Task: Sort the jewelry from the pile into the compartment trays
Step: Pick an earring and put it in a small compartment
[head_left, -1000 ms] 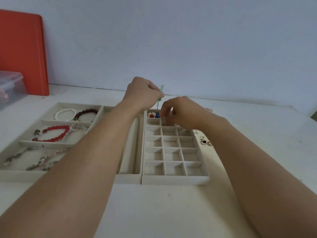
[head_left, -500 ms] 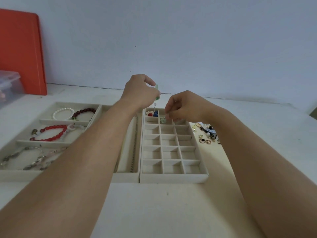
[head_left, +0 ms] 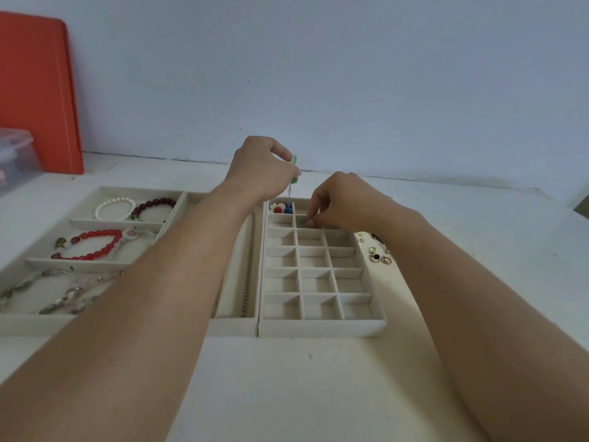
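Observation:
My left hand [head_left: 259, 169] pinches a green drop earring [head_left: 293, 172] that hangs above the far left corner of the small-cell tray [head_left: 322, 327]. My right hand [head_left: 341, 202] reaches into a far cell of that tray, fingertips pinching a small greenish piece [head_left: 304, 222]. The far left cell holds red, blue and white beads [head_left: 282, 208]. The loose jewelry pile [head_left: 377, 250] lies on the table right of the tray, partly hidden by my right forearm.
A wide tray [head_left: 95, 323] on the left holds a pearl bracelet [head_left: 113, 207], a dark red bracelet [head_left: 153, 207], a bright red bracelet [head_left: 89, 244] and a chain [head_left: 248, 266]. An orange board [head_left: 35, 90] and a clear box [head_left: 16, 154] stand far left.
My right hand has dipped from above the tray into a far cell. The left hand has stayed nearly still with the green earring.

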Available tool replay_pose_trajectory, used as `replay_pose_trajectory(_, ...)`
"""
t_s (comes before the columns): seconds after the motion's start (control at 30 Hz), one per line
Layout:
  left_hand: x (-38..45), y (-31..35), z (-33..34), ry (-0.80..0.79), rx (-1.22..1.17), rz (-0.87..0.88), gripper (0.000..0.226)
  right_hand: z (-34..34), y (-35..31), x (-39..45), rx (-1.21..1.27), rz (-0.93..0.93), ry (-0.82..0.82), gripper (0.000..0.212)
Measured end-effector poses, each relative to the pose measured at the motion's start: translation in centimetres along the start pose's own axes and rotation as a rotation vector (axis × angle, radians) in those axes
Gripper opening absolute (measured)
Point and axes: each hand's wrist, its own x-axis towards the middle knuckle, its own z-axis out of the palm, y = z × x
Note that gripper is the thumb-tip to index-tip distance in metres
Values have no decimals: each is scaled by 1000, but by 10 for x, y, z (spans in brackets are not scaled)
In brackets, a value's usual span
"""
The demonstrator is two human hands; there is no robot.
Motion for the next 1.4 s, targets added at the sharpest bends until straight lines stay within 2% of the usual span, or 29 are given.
replay_pose_trajectory(0.17,0,0,0,-3,-3,-1,19,0,-2,-1,-14,47,9,6)
replay_pose_trajectory(0.3,0,1,1,-12,-11,-2,22,-3,-3,0,-23,83,25,18)
replay_pose_trajectory(0.53,-1,2,1,-16,-10,0,22,3,-6,0,-136,123,71,8)
replay_pose_trajectory(0.73,-2,2,3,-16,-11,4,22,10,-6,2,-99,142,71,9)
replay_pose_trajectory(0.97,-3,3,2,-34,-1,9,9,7,-9,3,-60,189,57,13)
replay_pose_trajectory(1.03,-4,3,3,-38,-1,11,8,3,-7,2,-10,199,62,12)
replay_pose_trajectory(1.13,-5,3,3,-47,-11,11,9,-10,-2,2,189,191,204,8)
replay_pose_trajectory(1.23,-6,4,2,-80,-11,15,10,-25,-2,-2,392,116,267,20)
replay_pose_trajectory(1.3,-8,5,2,-120,-8,20,9,-30,-4,-6,398,73,241,20)
replay_pose_trajectory(1.4,-11,6,3,-176,-3,28,11,-32,-4,-7,331,74,219,9)
